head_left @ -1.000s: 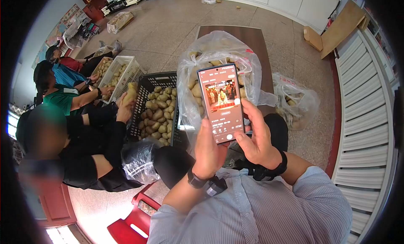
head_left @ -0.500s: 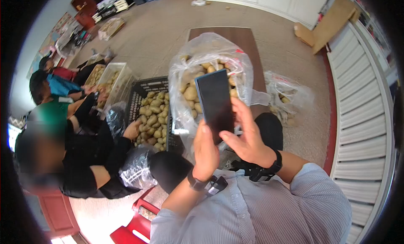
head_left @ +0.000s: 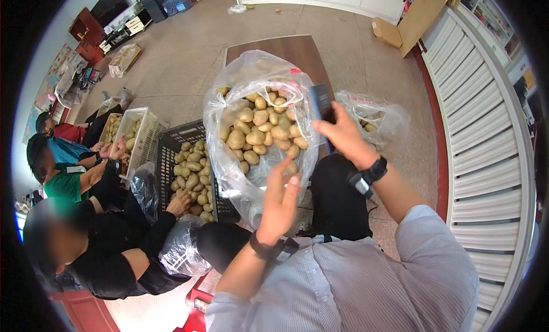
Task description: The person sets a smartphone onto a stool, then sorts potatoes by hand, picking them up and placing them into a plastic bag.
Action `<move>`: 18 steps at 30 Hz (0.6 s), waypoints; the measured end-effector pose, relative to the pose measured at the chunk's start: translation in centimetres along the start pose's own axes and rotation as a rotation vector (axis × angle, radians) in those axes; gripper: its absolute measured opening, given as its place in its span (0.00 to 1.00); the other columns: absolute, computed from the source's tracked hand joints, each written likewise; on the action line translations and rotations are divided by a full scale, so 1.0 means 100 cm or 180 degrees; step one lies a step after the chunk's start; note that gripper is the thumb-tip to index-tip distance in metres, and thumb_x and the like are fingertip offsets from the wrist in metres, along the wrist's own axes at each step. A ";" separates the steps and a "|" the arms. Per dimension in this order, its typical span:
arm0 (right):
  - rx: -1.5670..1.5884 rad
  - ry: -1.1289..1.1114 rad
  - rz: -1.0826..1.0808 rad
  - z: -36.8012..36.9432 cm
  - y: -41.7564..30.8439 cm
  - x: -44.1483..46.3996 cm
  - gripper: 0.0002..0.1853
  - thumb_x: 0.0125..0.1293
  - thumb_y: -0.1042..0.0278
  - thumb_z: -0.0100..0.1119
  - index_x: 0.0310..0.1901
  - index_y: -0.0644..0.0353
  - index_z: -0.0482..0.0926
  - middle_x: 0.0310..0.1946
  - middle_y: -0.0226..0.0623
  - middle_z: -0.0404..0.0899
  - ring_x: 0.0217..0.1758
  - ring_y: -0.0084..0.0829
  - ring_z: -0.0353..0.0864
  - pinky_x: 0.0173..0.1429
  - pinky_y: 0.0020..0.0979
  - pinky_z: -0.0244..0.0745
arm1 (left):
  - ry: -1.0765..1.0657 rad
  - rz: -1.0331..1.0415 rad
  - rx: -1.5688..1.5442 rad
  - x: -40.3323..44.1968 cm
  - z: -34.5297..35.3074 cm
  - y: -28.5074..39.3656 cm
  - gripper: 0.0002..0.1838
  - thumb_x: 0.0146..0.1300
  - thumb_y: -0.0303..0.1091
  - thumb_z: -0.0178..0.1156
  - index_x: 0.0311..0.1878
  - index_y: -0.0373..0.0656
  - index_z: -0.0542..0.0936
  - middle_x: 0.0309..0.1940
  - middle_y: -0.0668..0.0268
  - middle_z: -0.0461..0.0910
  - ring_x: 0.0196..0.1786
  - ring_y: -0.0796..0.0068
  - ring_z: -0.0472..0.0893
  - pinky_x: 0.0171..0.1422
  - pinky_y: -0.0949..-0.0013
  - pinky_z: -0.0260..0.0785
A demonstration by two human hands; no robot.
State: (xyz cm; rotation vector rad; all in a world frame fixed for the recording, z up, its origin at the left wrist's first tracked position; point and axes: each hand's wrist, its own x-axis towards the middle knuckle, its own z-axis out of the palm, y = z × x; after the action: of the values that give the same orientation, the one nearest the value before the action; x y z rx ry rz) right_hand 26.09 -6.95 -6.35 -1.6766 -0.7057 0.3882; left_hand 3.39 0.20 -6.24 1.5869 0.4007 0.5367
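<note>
A smartphone [head_left: 323, 103] is gripped in my right hand [head_left: 353, 138], turned nearly edge-on beside the right rim of a large clear plastic bag [head_left: 251, 62]. Inside the open bag lie many potatoes [head_left: 257, 138], in plain sight. My left hand [head_left: 278, 205] is in front of the bag's near side, empty, with its fingers stretched out and apart; whether it touches the plastic I cannot tell. My knees are on either side of the bag.
Left of the bag stands a black crate [head_left: 166, 138] of potatoes, where a co-worker's hand [head_left: 179, 203] rests. Farther left, other people sit by a white crate [head_left: 150, 119]. A second plastic bag [head_left: 384, 121] lies at right, near a radiator [head_left: 486, 177]. Behind is a brown board [head_left: 286, 45].
The phone has gone from both hands into my right hand alone, moving right and tilting edge-on. My left hand has let go and opened. The view has shifted, uncovering the potatoes.
</note>
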 end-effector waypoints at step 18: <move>-0.3647 -0.0453 0.1726 -0.027 0.163 -0.015 0.45 0.49 0.38 0.69 0.57 0.72 0.71 0.57 0.58 0.72 0.59 0.51 0.77 0.61 0.44 0.74 | 0.1096 -0.1100 -0.0693 0.055 -0.131 -0.054 0.18 0.74 0.36 0.50 0.60 0.36 0.69 0.55 0.58 0.75 0.44 0.66 0.83 0.42 0.67 0.77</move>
State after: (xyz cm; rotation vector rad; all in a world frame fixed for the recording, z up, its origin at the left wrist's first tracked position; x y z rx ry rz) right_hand 30.50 -11.60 -21.69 -2.9762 -0.5873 0.5270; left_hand 0.94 14.55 -10.51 1.1825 0.8309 0.5642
